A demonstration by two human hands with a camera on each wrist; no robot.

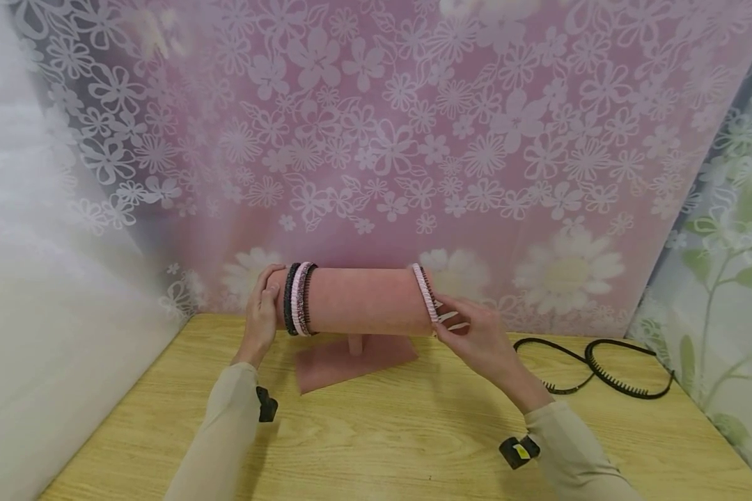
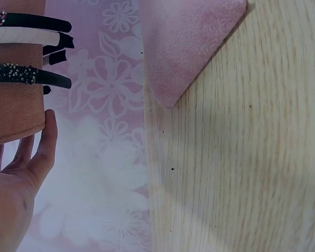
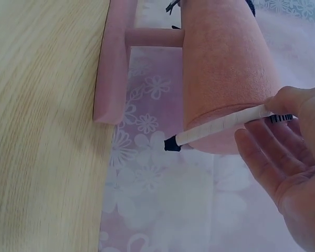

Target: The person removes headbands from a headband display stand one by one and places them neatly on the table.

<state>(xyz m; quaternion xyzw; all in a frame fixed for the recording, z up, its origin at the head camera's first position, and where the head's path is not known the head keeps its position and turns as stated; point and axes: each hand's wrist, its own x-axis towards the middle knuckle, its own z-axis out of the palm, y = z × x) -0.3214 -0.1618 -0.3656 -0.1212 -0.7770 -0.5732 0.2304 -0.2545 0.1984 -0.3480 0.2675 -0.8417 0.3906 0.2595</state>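
A pink plush headband stand [image 1: 363,299] has a horizontal roll on a short post and flat base. My left hand [image 1: 260,313] grips the roll's left end, fingers reaching behind it in the left wrist view. Close to that hand, a dark sparkly headband [image 2: 13,73], a pale pink headband [image 2: 21,36] and a multicoloured sparkly headband [image 1: 303,306] sit round the roll. At the other end, my right hand [image 1: 479,334] pinches a whitish-pink wrapped headband [image 3: 226,123] between thumb and fingers. It lies slanted across the roll's end, its black tip [image 3: 171,144] sticking out below.
Two black toothed headbands [image 1: 627,386] lie overlapping on the wooden table [image 1: 363,445] at the right. A pink flowered curtain [image 1: 376,139] hangs right behind the stand, with pale sheets at both sides. The stand's base [image 1: 345,365] sits near the table's back edge.
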